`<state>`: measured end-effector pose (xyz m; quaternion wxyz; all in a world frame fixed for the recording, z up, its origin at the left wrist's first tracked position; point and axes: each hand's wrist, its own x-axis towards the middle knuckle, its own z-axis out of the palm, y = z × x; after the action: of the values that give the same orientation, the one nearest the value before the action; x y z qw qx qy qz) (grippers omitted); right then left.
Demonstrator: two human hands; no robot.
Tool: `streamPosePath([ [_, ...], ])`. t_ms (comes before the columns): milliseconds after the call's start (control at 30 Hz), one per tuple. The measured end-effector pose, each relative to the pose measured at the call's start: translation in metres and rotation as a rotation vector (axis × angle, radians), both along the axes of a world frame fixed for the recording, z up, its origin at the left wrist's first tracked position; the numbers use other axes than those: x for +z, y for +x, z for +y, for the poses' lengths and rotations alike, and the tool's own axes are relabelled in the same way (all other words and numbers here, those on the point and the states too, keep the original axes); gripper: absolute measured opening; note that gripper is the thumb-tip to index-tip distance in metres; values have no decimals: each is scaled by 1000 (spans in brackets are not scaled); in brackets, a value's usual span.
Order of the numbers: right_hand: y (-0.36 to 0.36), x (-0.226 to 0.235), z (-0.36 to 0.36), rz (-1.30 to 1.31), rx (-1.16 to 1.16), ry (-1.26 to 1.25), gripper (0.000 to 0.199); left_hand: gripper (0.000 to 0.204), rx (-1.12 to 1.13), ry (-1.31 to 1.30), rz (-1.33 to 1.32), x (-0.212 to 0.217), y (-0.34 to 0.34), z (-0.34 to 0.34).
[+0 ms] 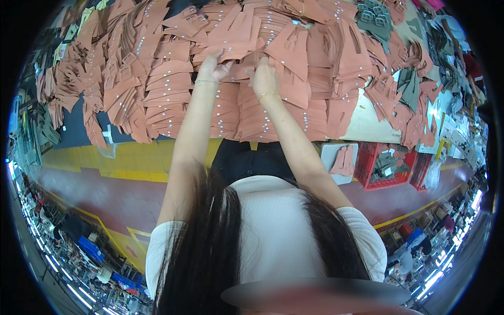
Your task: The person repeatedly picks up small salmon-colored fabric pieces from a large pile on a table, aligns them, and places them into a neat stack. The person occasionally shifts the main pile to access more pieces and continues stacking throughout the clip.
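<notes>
Stacks of salmon-coloured cut fabric pieces with small white stickers cover the table in front of me. My left hand [214, 69] is closed on the near edge of a salmon fabric piece [233, 32], thumb on top and fingers partly hidden under it. Just to its right, my right hand [265, 79] has its fingers curled at the edge of the neighbouring salmon pieces [287, 52]. Its fingertips are partly hidden, so I cannot make out what they pinch. Between the hands, the edges of stacked pieces [242, 68] show.
More salmon stacks [123, 94] spread left, some with buckle-like cut-outs. Dark green pieces [374, 18] lie at the far right. Below the table's right side stand a red crate [386, 181] with green and salmon pieces and a white bin [331, 157]. Yellow lines mark the floor.
</notes>
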<state>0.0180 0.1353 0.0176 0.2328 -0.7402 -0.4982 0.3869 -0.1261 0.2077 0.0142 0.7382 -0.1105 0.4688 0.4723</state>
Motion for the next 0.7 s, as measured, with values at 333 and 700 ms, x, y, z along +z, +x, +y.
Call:
streamPosePath([
  [333,59,57,-27,747,-35,-386,16,22,-25,2,48,-14,-12,-1],
  [700,134,81,-71,1082,-266,22,12,33,-85,40,-26,-20,-13,-18],
])
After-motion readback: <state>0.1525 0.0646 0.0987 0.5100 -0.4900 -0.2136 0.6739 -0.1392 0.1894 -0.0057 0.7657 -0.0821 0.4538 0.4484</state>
